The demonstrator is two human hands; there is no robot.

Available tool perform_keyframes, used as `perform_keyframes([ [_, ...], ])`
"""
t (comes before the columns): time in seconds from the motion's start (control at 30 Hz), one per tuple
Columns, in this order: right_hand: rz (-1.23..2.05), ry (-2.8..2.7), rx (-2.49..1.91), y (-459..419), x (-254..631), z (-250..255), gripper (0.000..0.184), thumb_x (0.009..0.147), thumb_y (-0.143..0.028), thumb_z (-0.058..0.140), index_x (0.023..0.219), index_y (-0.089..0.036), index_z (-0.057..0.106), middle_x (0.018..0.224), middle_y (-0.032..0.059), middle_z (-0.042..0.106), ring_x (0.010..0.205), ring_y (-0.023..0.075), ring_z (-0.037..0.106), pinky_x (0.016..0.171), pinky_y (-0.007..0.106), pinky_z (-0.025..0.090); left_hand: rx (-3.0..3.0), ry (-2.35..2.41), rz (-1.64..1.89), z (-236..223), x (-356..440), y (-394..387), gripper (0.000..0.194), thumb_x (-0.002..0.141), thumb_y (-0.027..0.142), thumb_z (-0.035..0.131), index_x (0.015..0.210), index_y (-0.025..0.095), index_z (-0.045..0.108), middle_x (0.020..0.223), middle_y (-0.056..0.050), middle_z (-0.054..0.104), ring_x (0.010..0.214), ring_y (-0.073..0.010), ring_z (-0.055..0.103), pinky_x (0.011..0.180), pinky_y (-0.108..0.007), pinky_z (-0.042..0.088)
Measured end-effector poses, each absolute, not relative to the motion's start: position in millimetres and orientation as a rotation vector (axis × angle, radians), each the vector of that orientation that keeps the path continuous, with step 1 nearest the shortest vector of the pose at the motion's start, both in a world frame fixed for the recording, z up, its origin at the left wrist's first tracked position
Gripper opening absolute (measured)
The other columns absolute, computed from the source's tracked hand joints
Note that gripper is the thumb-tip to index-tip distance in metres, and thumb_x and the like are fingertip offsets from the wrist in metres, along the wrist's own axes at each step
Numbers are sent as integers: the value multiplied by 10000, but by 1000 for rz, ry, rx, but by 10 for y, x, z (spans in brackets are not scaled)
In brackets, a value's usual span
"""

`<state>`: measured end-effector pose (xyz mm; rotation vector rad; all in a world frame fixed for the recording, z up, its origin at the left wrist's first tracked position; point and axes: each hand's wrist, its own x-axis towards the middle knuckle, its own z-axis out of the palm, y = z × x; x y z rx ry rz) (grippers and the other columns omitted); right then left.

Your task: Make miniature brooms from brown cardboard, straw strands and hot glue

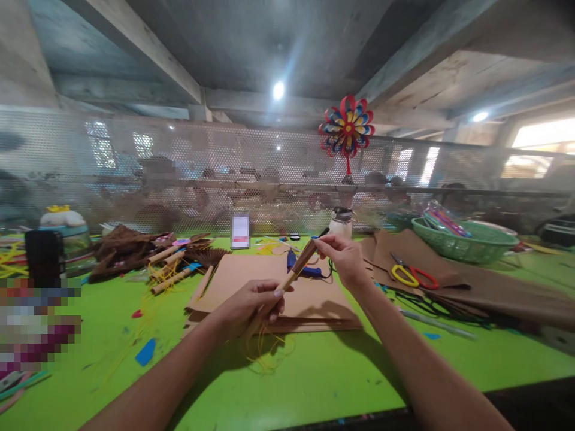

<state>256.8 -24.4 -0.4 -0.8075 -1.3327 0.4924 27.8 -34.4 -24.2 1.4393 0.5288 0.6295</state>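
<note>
My left hand (258, 305) is closed around the lower, tan part of a slim paper tube (291, 278). The tube tilts up to the right, and darker brown folded paper forms its upper part. At that upper end, my right hand (344, 254) pinches with thumb and finger; a small dark tip shows just past them. Loose yellow string (269, 353) hangs beneath my left hand. Under both hands lies a stack of tan paper sheets (251, 272). A blue glue gun (309, 271) rests on the stack, partly hidden behind the tube.
Left are rolled tubes (171, 281), crumpled brown paper (119, 245) and a dark phone (45, 257). Right are scissors (413, 276), brown sheets (449, 263) and a green basket (467, 242). A jar (341, 224) and lit screen (240, 230) stand behind, before a mesh partition (251, 155).
</note>
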Motion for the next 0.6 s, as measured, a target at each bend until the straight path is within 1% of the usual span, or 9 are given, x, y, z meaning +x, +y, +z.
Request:
perform_keyframes([
  [0.13, 516, -1270, -798, -217, 2558, -20, 253, 705, -395, 677, 735, -144, 660, 573, -8, 583, 507, 96, 490, 497, 234, 419, 1459, 535, 634, -225, 293, -371, 234, 798, 312, 587, 939, 130, 623, 666, -27, 564, 513, -84, 472, 471, -205, 339],
  [0.27, 682, -1128, -692, -217, 2587, 4, 356, 770, -475, 589, 693, -135, 660, 589, 9, 574, 510, 86, 492, 499, 224, 415, 1439, 544, 621, -224, 295, -374, 242, 824, 329, 557, 950, 130, 615, 668, -22, 551, 513, -79, 471, 460, -193, 336],
  [0.33, 784, -1148, -624, -246, 2617, 28, 339, 796, -458, 565, 762, -139, 676, 676, 30, 609, 589, 99, 539, 542, 224, 440, 1409, 544, 619, -231, 285, -364, 257, 834, 329, 543, 981, 130, 610, 666, -19, 549, 508, -73, 469, 464, -187, 339],
  [0.4, 848, -1276, -597, -291, 2641, 54, 275, 797, -397, 586, 913, -165, 677, 837, 50, 643, 755, 130, 582, 629, 237, 472, 1386, 530, 619, -239, 272, -349, 278, 843, 331, 530, 1020, 129, 601, 645, -11, 545, 482, -67, 453, 462, -186, 338],
  [0.43, 853, -1354, -601, -315, 2647, 65, 279, 784, -364, 609, 992, -185, 661, 936, 57, 643, 849, 147, 582, 678, 249, 481, 1379, 522, 616, -242, 266, -342, 288, 847, 333, 523, 1036, 127, 596, 634, -8, 543, 467, -64, 445, 459, -187, 337],
  [0.5, 795, -1478, -645, -350, 2643, 79, 362, 745, -321, 655, 1092, -222, 625, 1099, 60, 610, 974, 171, 558, 741, 271, 487, 1375, 506, 612, -243, 258, -335, 297, 851, 331, 518, 1048, 122, 592, 626, -7, 543, 453, -61, 439, 458, -189, 337],
  [0.53, 745, -1510, -677, -357, 2636, 78, 392, 730, -313, 670, 1110, -230, 618, 1128, 60, 602, 988, 177, 556, 753, 280, 489, 1373, 501, 608, -241, 258, -336, 296, 849, 326, 520, 1047, 118, 594, 626, -8, 544, 457, -62, 443, 463, -190, 341],
  [0.6, 657, -1522, -733, -346, 2615, 59, 388, 716, -315, 681, 1090, -224, 635, 1076, 56, 631, 940, 177, 577, 753, 294, 491, 1370, 501, 600, -233, 262, -349, 284, 838, 311, 536, 1031, 114, 603, 629, -13, 549, 473, -65, 457, 475, -188, 349],
])
